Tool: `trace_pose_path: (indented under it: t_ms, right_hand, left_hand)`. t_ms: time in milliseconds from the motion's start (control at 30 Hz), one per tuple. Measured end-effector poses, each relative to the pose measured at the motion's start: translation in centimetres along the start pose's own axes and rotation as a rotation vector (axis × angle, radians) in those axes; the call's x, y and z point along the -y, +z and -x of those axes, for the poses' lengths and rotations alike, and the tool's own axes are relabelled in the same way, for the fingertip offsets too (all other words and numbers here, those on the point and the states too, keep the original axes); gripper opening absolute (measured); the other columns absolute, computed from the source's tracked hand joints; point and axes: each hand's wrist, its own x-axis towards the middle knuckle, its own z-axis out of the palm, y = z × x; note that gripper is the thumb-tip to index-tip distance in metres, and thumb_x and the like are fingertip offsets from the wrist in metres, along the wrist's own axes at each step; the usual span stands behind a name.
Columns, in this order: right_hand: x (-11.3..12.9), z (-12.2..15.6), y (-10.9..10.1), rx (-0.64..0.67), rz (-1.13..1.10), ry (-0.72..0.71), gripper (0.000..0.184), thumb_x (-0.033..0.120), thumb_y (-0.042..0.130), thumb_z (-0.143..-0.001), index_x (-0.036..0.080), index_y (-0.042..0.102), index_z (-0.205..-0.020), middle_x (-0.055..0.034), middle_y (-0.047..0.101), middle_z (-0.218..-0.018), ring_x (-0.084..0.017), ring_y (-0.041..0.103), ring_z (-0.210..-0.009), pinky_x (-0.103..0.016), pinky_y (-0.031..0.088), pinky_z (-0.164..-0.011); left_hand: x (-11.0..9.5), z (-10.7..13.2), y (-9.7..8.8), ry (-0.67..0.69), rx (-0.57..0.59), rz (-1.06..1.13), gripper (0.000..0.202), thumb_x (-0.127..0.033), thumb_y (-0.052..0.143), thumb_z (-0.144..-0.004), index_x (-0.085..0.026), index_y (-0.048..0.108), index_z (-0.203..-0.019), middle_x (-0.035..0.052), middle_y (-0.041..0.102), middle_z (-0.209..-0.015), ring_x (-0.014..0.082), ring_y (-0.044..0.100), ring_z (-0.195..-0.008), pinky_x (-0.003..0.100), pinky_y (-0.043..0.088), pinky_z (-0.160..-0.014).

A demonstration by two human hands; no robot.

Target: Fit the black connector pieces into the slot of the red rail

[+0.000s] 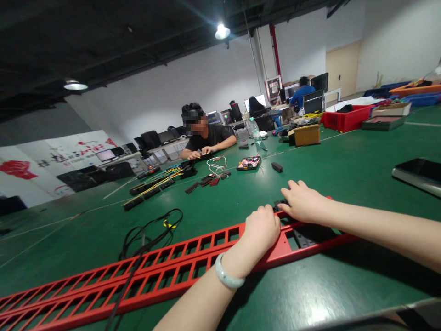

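A long red slotted metal frame (165,266) lies across the green table in front of me, with two rows of ladder-like openings. My left hand (262,227) is closed over its plain section, fingers curled over the far side. Just to the right, my right hand (303,202) has bent fingers and thumb around a small black part (280,203) at the frame's far edge; its shape is mostly hidden. Beneath my right wrist, a black piece (305,238) sits inside the frame's larger opening. A black cable (126,289) crosses the frame on the left.
Wired black strips (149,193), small dark pieces (206,180), a tray of parts (248,163) and a bottle (255,131) stand farther back. A co-worker (203,135) leans on the far edge. A phone-like device (418,175) lies right, red bin (347,118) behind.
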Motion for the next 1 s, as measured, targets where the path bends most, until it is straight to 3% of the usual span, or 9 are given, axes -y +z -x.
trace_pose_path:
  t_ms: [67, 233, 533, 1000]
  right_hand:
    - [-0.2, 2.1, 0.1, -0.036, 0.028, -0.022, 0.047, 0.050, 0.039, -0.078, 0.012, 0.052, -0.104, -0.0187, 0.047, -0.104, -0.031, 0.045, -0.097, -0.044, 0.036, -0.081]
    - [0.4, 5.3, 0.9, 0.061, 0.013, -0.118, 0.044, 0.047, 0.044, -0.073, 0.014, 0.055, -0.100, -0.0184, 0.043, -0.110, -0.033, 0.047, -0.094, -0.045, 0.036, -0.081]
    - [1.0, 3.3, 2.2, 0.184, -0.057, 0.012, 0.052, 0.046, 0.048, -0.064, 0.013, 0.054, -0.104, -0.0197, 0.038, -0.115, -0.038, 0.044, -0.098, -0.046, 0.041, -0.070]
    - [2.0, 4.6, 2.1, 0.044, -0.004, 0.033, 0.032, 0.033, 0.043, -0.069, 0.016, 0.060, -0.090, -0.0149, 0.040, -0.114, -0.031, 0.045, -0.095, -0.041, 0.043, -0.067]
  left_hand:
    - [0.0, 0.0, 0.0, 0.000, 0.002, -0.002, 0.027, -0.026, 0.026, -0.083, -0.014, 0.048, -0.093, 0.0109, 0.057, -0.086, 0.0228, 0.059, -0.077, 0.035, 0.046, -0.065]
    - [0.0, 0.0, -0.1, -0.002, -0.015, -0.019, 0.026, -0.027, 0.027, -0.083, -0.013, 0.048, -0.092, 0.0105, 0.057, -0.084, 0.0225, 0.059, -0.075, 0.035, 0.046, -0.064]
    - [-0.2, 0.1, -0.4, -0.024, 0.028, -0.021, 0.027, -0.026, 0.027, -0.083, -0.013, 0.048, -0.095, 0.0118, 0.056, -0.088, 0.0222, 0.059, -0.078, 0.033, 0.046, -0.066]
    - [-0.3, 0.1, -0.3, 0.015, 0.043, -0.069, 0.029, -0.029, 0.025, -0.085, -0.011, 0.045, -0.097, 0.0128, 0.053, -0.087, 0.0228, 0.059, -0.080, 0.034, 0.047, -0.066]
